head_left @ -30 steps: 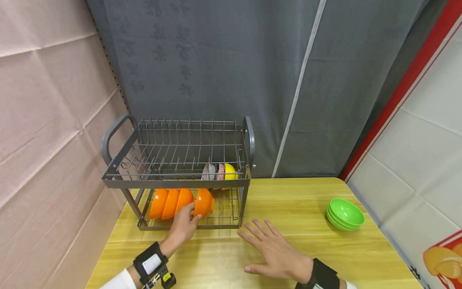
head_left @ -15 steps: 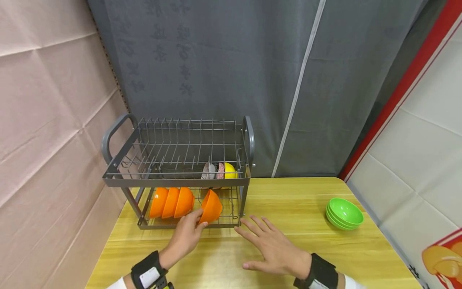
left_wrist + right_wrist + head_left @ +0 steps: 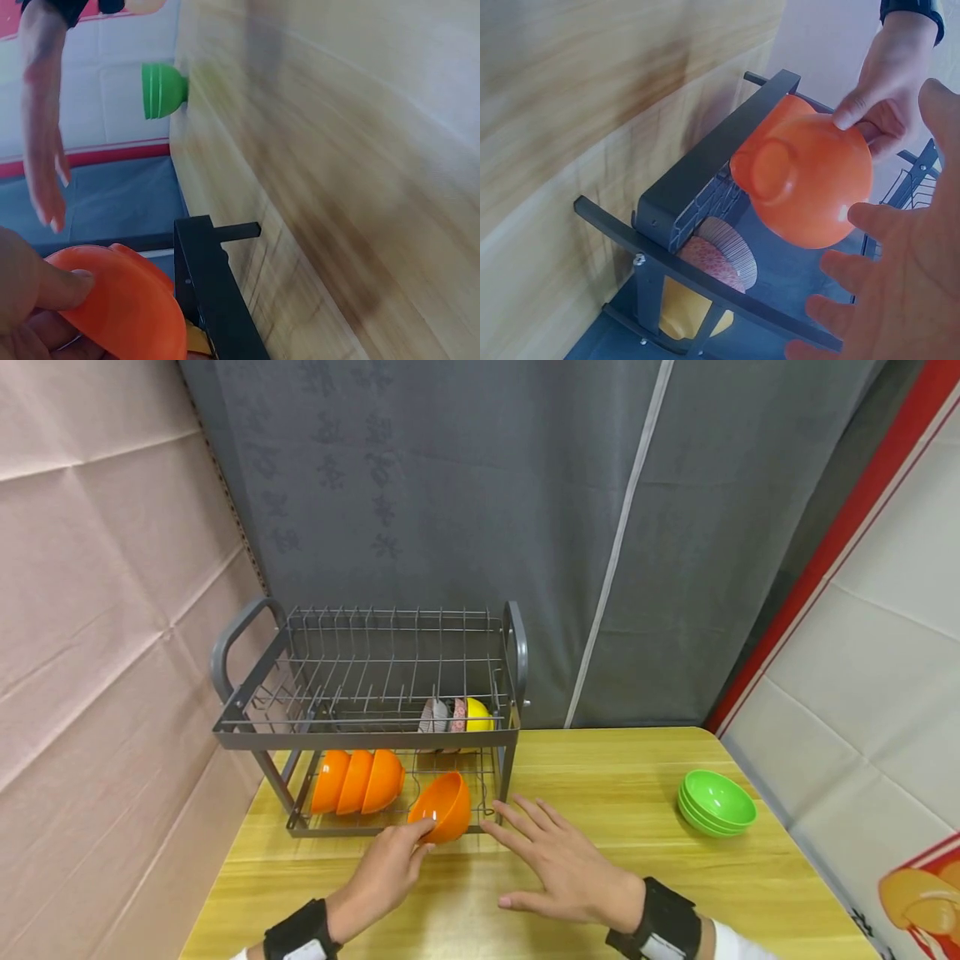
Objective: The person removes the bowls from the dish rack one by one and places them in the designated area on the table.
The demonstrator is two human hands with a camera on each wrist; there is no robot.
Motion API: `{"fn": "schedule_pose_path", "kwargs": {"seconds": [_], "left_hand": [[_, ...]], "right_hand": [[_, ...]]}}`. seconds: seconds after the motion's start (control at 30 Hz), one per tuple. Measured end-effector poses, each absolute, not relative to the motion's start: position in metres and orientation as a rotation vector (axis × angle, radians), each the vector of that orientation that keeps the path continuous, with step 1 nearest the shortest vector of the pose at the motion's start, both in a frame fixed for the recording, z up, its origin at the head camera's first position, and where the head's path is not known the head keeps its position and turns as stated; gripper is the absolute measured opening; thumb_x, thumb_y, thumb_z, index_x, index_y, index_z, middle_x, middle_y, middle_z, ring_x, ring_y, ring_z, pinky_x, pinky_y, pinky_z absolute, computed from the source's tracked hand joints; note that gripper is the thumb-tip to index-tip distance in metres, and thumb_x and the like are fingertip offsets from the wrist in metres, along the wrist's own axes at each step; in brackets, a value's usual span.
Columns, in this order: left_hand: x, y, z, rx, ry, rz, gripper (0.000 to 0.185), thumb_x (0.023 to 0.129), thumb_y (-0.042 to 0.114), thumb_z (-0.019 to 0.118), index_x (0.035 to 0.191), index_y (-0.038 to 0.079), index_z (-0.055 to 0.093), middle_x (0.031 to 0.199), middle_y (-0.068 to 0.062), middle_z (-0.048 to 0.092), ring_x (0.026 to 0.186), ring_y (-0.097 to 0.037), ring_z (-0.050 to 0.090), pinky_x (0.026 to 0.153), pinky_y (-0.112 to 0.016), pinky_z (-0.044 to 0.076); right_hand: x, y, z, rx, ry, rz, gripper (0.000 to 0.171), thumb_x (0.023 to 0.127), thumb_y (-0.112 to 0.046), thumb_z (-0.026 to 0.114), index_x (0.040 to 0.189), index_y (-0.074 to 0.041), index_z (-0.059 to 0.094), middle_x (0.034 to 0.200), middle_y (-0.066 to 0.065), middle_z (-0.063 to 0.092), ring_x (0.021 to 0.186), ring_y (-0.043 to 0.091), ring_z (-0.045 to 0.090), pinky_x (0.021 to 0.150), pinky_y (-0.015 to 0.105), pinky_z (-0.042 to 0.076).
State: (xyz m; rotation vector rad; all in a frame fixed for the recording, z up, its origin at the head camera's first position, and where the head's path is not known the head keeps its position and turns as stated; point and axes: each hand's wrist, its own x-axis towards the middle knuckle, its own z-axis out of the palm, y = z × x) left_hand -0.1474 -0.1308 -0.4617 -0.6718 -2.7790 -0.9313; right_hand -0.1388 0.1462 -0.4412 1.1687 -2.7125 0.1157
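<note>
My left hand (image 3: 387, 870) pinches the rim of an orange bowl (image 3: 447, 803) between thumb and fingers. That bowl is tilted, at the front edge of the rack's lower tier; its foot shows in the right wrist view. My right hand (image 3: 561, 866) is held palm down with fingers spread, just right of the bowl, holding nothing. Several more orange bowls (image 3: 352, 782) stand on edge in a row at the left of the lower tier. In the left wrist view my thumb lies on the inside of the gripped orange bowl (image 3: 131, 304).
The grey two-tier dish rack (image 3: 367, 741) stands at the back left of the wooden table (image 3: 600, 777). Patterned bowls (image 3: 435, 717) and a yellow bowl (image 3: 478, 716) sit at its rear right. Stacked green bowls (image 3: 716, 803) stand at the table's right. A grey curtain (image 3: 450, 485) hangs behind.
My left hand has drawn the orange bowl out of the row, rightward and toward me, tilting it so its inside shows. The right hand has shifted slightly left and up.
</note>
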Motion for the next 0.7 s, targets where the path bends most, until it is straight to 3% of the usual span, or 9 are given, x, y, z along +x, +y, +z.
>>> {"fn": "schedule_pose_path", "kwargs": {"seconds": [0.27,0.43,0.6,0.7], "left_hand": [[-0.137,-0.128,-0.461,-0.781,-2.741,-0.751,0.024,0.084,0.005,0.077,0.106,0.011,0.075,0.095,-0.003,0.078,0.079,-0.012,0.069,0.070,-0.027,0.058],[-0.131,-0.126,-0.461,-0.839,-2.721,-0.635,0.023,0.082,0.006,0.078,0.103,0.014,0.077,0.097,0.001,0.079,0.083,-0.011,0.069,0.075,-0.031,0.058],[-0.127,-0.124,-0.462,-0.935,-2.643,-0.551,0.022,0.081,0.005,0.078,0.101,0.014,0.078,0.097,0.003,0.079,0.086,-0.011,0.070,0.078,-0.030,0.057],[-0.124,-0.124,-0.461,-0.972,-2.611,-0.530,0.021,0.082,0.006,0.076,0.101,0.017,0.077,0.096,0.005,0.079,0.087,-0.009,0.069,0.079,-0.028,0.055]], "right_hand": [[-0.141,0.142,-0.434,1.195,-2.673,0.145,0.084,0.094,-0.075,0.044,0.160,-0.026,0.030,0.167,0.004,0.030,0.153,0.034,0.032,0.127,0.049,0.019],[-0.141,0.138,-0.431,1.212,-2.650,0.125,0.084,0.094,-0.074,0.044,0.161,-0.025,0.029,0.167,0.004,0.031,0.153,0.033,0.032,0.124,0.053,0.026],[-0.140,0.135,-0.430,1.239,-2.648,0.097,0.085,0.095,-0.075,0.041,0.162,-0.025,0.026,0.168,0.003,0.029,0.155,0.030,0.028,0.125,0.049,0.022],[-0.140,0.133,-0.431,1.266,-2.651,0.093,0.085,0.095,-0.075,0.039,0.162,-0.025,0.025,0.168,0.004,0.029,0.156,0.030,0.027,0.125,0.051,0.025]]}}
